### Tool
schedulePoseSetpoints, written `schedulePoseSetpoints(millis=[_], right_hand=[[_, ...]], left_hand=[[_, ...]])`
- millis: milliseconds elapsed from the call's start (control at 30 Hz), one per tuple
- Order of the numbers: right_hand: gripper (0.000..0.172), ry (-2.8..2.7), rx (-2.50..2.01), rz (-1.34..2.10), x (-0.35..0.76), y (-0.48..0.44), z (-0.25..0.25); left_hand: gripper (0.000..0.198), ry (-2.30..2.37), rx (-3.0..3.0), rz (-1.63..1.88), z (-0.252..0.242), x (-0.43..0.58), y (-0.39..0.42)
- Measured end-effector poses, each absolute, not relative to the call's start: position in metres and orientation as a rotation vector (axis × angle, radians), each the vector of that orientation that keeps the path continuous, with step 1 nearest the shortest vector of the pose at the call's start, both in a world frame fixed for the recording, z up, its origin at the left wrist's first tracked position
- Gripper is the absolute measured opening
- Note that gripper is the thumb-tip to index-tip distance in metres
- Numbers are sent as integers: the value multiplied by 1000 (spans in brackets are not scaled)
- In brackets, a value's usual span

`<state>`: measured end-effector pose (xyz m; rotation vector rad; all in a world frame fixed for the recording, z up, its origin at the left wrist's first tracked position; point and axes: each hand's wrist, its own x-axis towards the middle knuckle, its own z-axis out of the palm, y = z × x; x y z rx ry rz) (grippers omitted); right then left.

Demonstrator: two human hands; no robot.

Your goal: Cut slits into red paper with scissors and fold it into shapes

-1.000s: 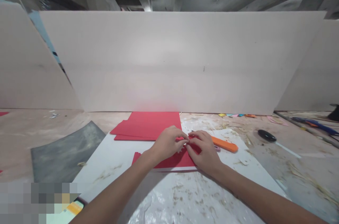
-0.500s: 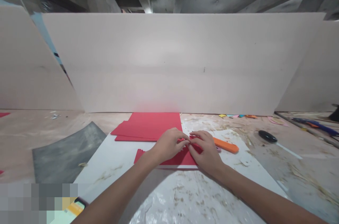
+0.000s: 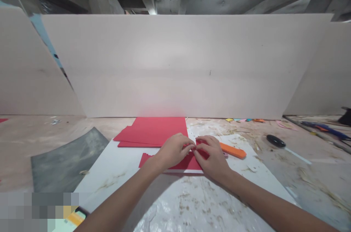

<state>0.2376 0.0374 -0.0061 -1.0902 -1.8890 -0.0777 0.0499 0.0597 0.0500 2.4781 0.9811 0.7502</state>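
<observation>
A piece of red paper (image 3: 183, 162) with a jagged upper edge and a pale strip along its near side lies on the white board. My left hand (image 3: 174, 151) reaches over it, thumb and index finger pinched on the red paper. My right hand (image 3: 211, 155) meets it from the other side, fingertips closed on the same red paper. Both sets of fingertips nearly touch; the exact spot they grip is small and partly hidden. Behind my left hand is a stack of red sheets (image 3: 153, 129). An orange cutter (image 3: 233, 150) lies just beyond my right hand.
The white board (image 3: 109, 173) lies under the work, stained near the front. A dark grey sheet (image 3: 68, 159) is at the left, a black-handled tool (image 3: 275, 141) at the right. An upright pale panel (image 3: 175, 60) closes off the back. A phone (image 3: 78, 217) sits bottom left.
The view has shifted very slightly. Both hands stay at nearly the same place on the red paper, with only small movement at the fingertips.
</observation>
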Motion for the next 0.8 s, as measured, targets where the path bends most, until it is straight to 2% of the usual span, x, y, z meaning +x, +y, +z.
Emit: schedulePoseSetpoints(millis=[133,300,500,633,733,800], right_hand=[[11,-1884,-1090,-66,237,37,-5],[12,-1884,-1087,-52,236,35,-4],[12,-1837,-1102,49,235,34,-3],[3,-1662,-1099,201,224,20,35],[16,-1760,-908,442,223,-15,61],[13,-1824,-922,500,234,-50,50]], left_hand=[[14,993,2490,805,46,49,62],[11,990,2521,876,43,51,62],[13,1004,2521,874,44,50,61],[18,1049,2556,801,50,48,61],[22,1057,2572,743,53,48,61],[25,1054,2570,717,53,48,61]])
